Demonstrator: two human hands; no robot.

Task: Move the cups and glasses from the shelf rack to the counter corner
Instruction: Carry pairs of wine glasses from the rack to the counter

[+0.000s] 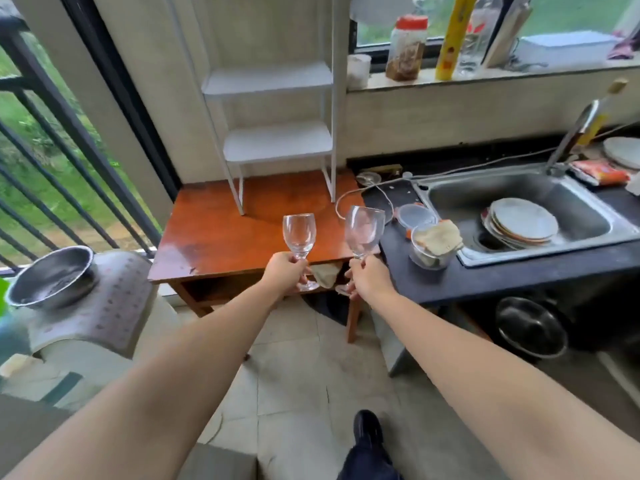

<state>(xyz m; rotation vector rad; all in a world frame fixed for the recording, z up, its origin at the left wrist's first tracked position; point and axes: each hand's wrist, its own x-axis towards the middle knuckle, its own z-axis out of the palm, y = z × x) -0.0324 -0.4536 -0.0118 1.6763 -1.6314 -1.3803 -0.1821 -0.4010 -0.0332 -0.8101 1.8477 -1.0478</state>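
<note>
The left hand [284,268] curls its fingers round the stem of an upright wine glass [299,236]; the right hand [367,276] pinches the stem of a second glass [363,231], tilted slightly. Both glasses hang above the wooden table's [214,237] front edge, before the white shelf rack [277,140].

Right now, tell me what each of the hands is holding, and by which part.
The left hand grips one wine glass by its stem. The right hand grips the other wine glass by its stem too.
</note>
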